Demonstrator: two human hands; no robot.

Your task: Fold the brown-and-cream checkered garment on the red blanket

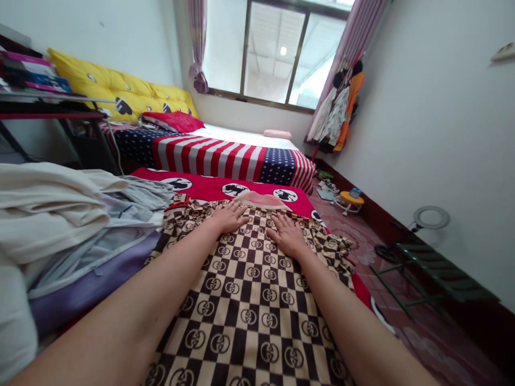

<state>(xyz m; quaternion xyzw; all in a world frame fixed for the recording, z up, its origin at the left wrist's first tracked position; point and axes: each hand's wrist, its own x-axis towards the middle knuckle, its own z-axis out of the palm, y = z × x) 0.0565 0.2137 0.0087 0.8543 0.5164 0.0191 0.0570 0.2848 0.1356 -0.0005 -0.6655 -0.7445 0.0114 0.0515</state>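
A short-sleeved garment [245, 289] in a brown and beige checked print with ring-like emblems lies spread out in front of me, its collar end [263, 200] pointing away. Its neck shows a pinkish inner side. My left hand [230, 215] rests flat on the cloth just left of the neck, fingers stretched out. On the right, my right hand [287, 234] also lies flat below the collar with its fingers apart. Neither hand grips the fabric. Under the garment is a red cloth [201, 185] with white ovals and black figures.
Crumpled cream, grey and purple clothes [96, 225] are heaped at the left. Beyond stands a bed [225, 155] with a striped and starred cover. To the right are a green folding chair [438, 271], a ring light [431, 217] and a yellow stool [351, 198] on the floor.
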